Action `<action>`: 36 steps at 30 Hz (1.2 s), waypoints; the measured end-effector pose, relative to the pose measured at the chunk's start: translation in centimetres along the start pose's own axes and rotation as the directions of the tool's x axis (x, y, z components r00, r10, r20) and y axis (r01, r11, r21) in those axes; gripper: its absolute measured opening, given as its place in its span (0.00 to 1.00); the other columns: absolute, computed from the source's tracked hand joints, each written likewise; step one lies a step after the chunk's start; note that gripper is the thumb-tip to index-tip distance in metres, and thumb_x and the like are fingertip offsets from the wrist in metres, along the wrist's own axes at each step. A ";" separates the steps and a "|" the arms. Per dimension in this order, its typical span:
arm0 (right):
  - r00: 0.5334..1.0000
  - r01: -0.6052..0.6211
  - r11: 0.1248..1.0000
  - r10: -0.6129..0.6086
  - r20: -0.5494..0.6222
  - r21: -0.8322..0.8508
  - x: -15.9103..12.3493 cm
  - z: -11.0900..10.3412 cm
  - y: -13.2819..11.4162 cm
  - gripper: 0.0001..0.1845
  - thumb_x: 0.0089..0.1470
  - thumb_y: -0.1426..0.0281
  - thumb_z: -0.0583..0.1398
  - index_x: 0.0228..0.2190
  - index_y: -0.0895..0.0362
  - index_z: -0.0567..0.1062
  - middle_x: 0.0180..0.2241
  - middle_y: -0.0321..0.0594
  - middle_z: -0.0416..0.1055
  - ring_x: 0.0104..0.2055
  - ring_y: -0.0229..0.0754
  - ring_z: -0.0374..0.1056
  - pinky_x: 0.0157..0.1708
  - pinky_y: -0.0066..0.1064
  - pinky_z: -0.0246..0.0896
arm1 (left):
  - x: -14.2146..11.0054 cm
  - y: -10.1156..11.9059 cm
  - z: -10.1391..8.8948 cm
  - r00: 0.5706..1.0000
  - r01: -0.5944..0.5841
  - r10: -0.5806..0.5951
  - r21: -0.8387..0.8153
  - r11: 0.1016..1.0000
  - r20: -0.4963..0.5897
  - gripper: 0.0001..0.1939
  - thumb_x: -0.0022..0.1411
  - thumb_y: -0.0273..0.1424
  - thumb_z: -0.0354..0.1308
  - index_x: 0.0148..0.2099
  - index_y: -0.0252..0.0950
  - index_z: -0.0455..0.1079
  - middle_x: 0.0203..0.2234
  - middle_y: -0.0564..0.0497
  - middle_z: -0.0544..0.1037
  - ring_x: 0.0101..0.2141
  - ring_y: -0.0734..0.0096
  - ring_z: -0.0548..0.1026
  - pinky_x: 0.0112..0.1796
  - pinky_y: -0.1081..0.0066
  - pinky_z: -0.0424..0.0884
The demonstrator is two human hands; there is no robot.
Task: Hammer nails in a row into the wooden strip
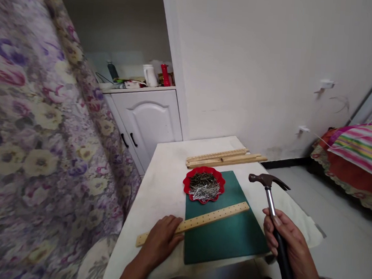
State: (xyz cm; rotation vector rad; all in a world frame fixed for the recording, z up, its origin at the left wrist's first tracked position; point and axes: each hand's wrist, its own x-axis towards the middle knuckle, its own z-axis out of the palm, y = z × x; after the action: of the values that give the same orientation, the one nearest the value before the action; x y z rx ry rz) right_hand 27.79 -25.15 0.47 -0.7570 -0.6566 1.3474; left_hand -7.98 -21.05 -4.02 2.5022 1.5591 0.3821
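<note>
A claw hammer (267, 180) is upright in my right hand (289, 238), its head raised above the table's right side. The fingers close around its shaft, just above the black grip. My left hand (162, 236) is closed over a light wooden strip (215, 215) dotted with small dark marks or holes. This strip lies slantwise, its right part across a green mat or board (223, 241) and its left end over the white table. Beyond it, a red scalloped dish (187, 183) holds many nails (205, 186), some dark and some silvery. The dish overlaps the green board's far left corner.
More wooden strips (223, 159) lie together at the table's (166, 176) far end. A floral curtain (54, 137) hangs at left. Behind stands a white cabinet (152, 119) with a jug (150, 75) on top. A bed with a striped cover (366, 145) is at right.
</note>
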 end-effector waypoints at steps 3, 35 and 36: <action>1.000 -0.007 1.000 0.007 -0.007 0.001 0.2 -0.1 0.0 0.14 0.51 0.64 0.63 0.40 0.55 0.73 0.24 0.32 0.62 0.18 0.29 0.53 0.12 0.18 0.53 | 0.9 0.7 1.0 0.999 -0.031 0.031 -0.057 0.998 -0.010 0.18 0.64 0.39 0.49 0.54 0.41 0.63 0.45 0.44 0.71 0.43 0.60 0.69 0.45 0.61 0.66; 0.999 0.033 0.999 -0.033 0.004 -0.016 -0.2 -0.6 -0.8 0.13 0.51 0.64 0.63 0.40 0.54 0.74 0.24 0.32 0.62 0.18 0.29 0.54 0.12 0.18 0.53 | 0.0 4.4 0.9 0.992 -0.029 0.043 0.121 0.992 -0.118 0.12 0.62 0.24 0.45 0.43 0.39 0.67 0.41 0.44 0.71 0.40 0.62 0.69 0.41 0.63 0.66; 0.999 0.034 0.999 -0.034 0.005 -0.017 -0.3 -0.5 -0.8 0.13 0.51 0.64 0.63 0.40 0.54 0.74 0.24 0.32 0.62 0.18 0.29 0.54 0.12 0.18 0.53 | -0.1 4.3 0.8 0.990 -0.047 0.059 0.098 0.994 -0.128 0.12 0.62 0.25 0.45 0.44 0.39 0.67 0.42 0.44 0.71 0.42 0.61 0.69 0.42 0.62 0.66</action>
State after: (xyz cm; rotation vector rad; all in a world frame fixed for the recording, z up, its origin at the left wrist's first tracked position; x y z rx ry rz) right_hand 28.67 -25.51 0.78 -0.7532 -0.6828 1.3141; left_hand -4.09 -23.06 -3.60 2.6440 1.5949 0.5006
